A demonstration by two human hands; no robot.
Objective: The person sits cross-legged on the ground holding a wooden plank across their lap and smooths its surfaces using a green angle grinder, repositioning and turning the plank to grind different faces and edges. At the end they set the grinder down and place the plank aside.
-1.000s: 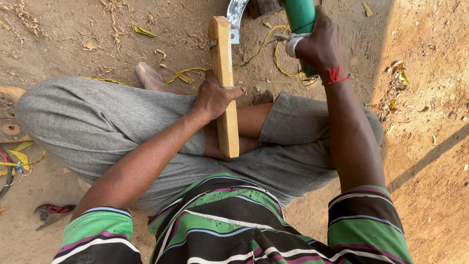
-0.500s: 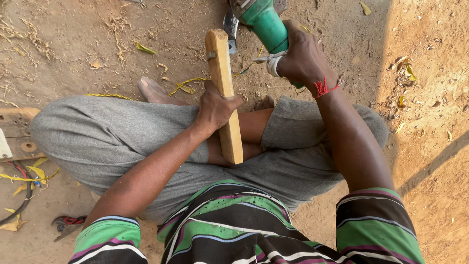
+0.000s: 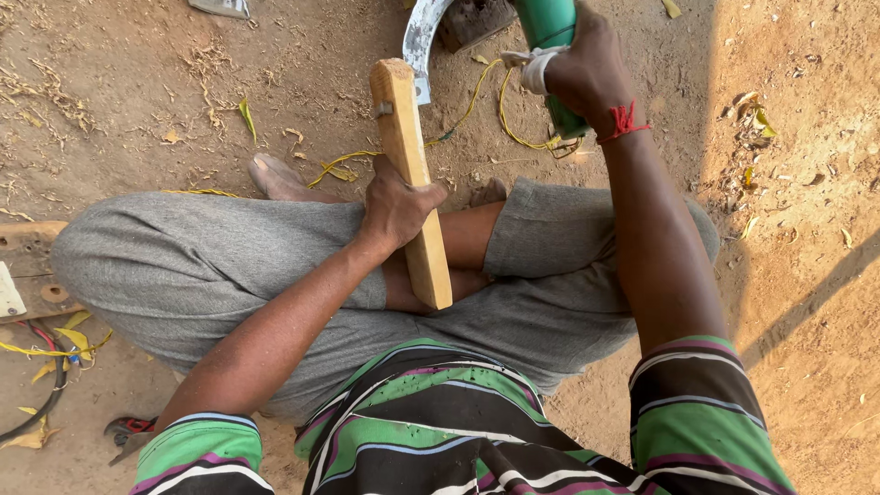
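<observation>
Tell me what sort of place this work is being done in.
Probably an outdoor, makeshift work spot on bare ground: sunlit dirt floor strewn with dry scraps, the person sitting cross-legged on it, left hand gripping a wooden stick, right hand holding a green power tool.

Everything rests on a bare dirt ground (image 3: pixel 807 275), dry and sandy. Scattered over it lie yellow leaf scraps (image 3: pixel 247 117), thin yellow wire (image 3: pixel 500 115) curling near the top, and dry straw bits (image 3: pixel 206 64). At the left edge sit a wooden board (image 3: pixel 27 275), a black cable (image 3: pixel 41 403) and red-handled pliers (image 3: pixel 128 431).
</observation>
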